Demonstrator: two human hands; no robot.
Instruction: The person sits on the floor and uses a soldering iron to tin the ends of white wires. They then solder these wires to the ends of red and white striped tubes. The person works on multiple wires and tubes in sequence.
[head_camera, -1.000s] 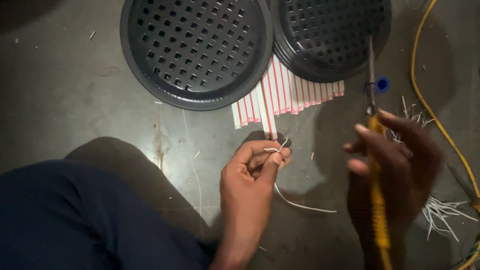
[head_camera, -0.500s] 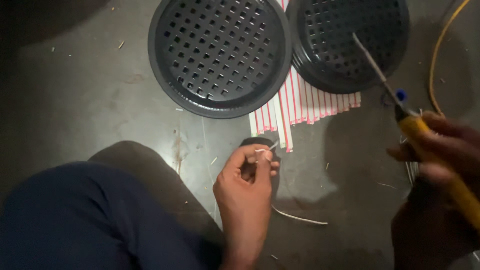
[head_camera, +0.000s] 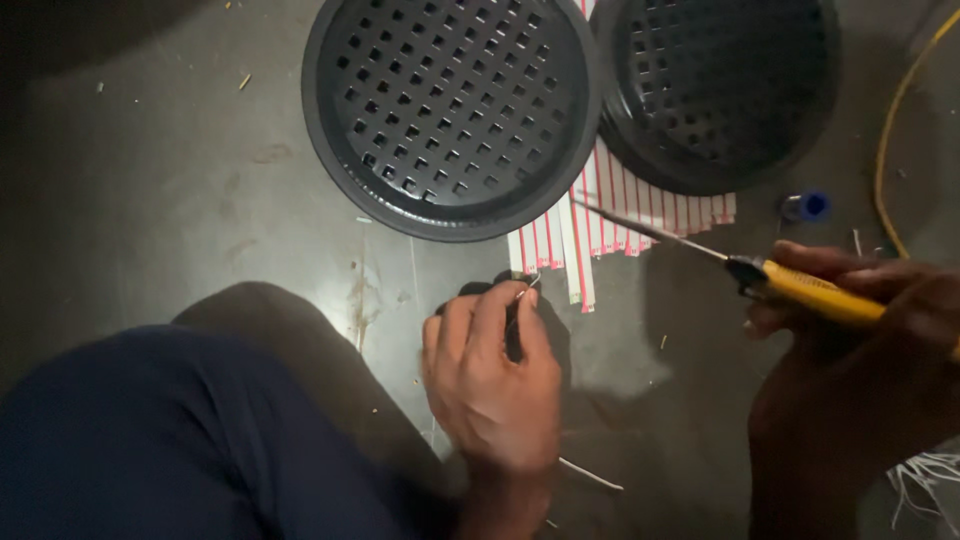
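The left hand (head_camera: 492, 385) pinches a thin pale strip (head_camera: 524, 293) between thumb and fingers, low over the dark floor (head_camera: 180, 190). The right hand (head_camera: 880, 310) grips a yellow-handled knife with a long metal blade (head_camera: 800, 286), tip over red-and-white strips (head_camera: 590, 225) beside two round black perforated trays (head_camera: 450, 110).

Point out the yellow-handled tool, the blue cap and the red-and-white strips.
yellow-handled tool (head_camera: 815, 293), head view, on its yellow handle.
blue cap (head_camera: 806, 206), head view, its middle.
red-and-white strips (head_camera: 600, 225), head view, mid-bundle.
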